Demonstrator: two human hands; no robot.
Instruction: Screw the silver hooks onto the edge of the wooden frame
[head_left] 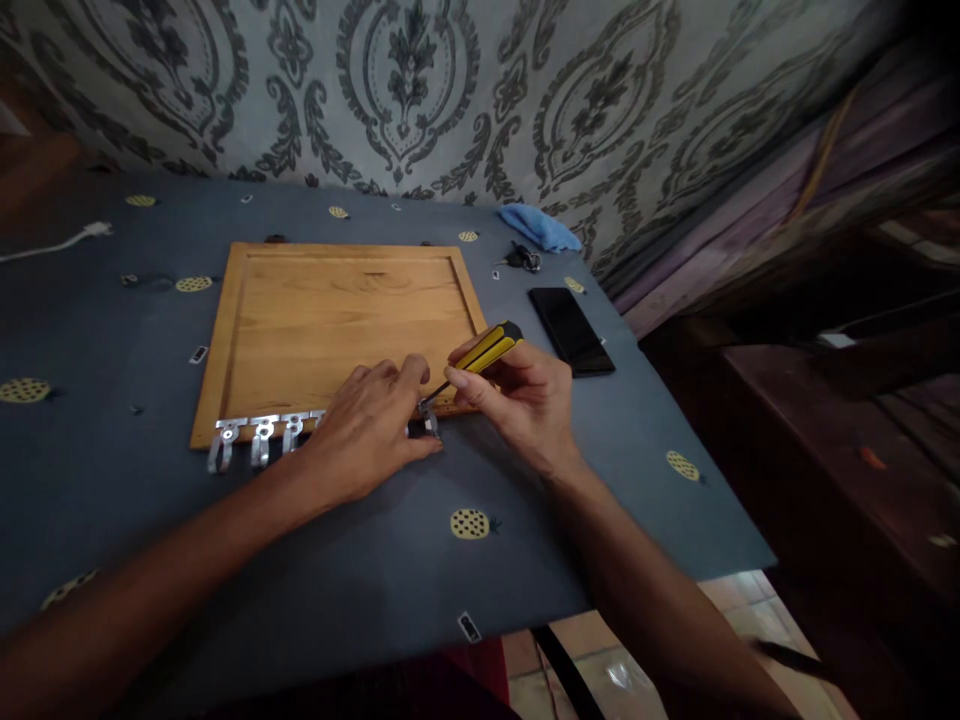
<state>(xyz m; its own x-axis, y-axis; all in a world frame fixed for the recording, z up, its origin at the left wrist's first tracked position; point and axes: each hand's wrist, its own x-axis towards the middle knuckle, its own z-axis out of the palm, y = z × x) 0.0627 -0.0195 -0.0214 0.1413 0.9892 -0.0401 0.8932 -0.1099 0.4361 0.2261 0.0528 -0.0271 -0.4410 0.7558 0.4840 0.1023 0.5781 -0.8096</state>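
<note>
A wooden panel [352,310] with a raised border lies flat. Along its near edge runs a metal hook rail [264,432] with several curved hooks. My left hand [375,425] is closed over the rail's right part, fingers on the panel side and thumb stretched below by the last hook. It hides the middle of the rail. In my right hand [525,400], fingers wrap round a yellow and black screwdriver [487,350], held at a slant. Its shaft points down left, with the tip at the rail's right end. Whether a screw sits under the tip I cannot make out.
The table's grey-blue cloth [300,580] has a pineapple print. Right of the panel lie a black phone [571,330], keys [523,257] and a blue cloth [541,228]. A white cable [60,243] is at the left. Patterned fabric [420,90] hangs behind the table.
</note>
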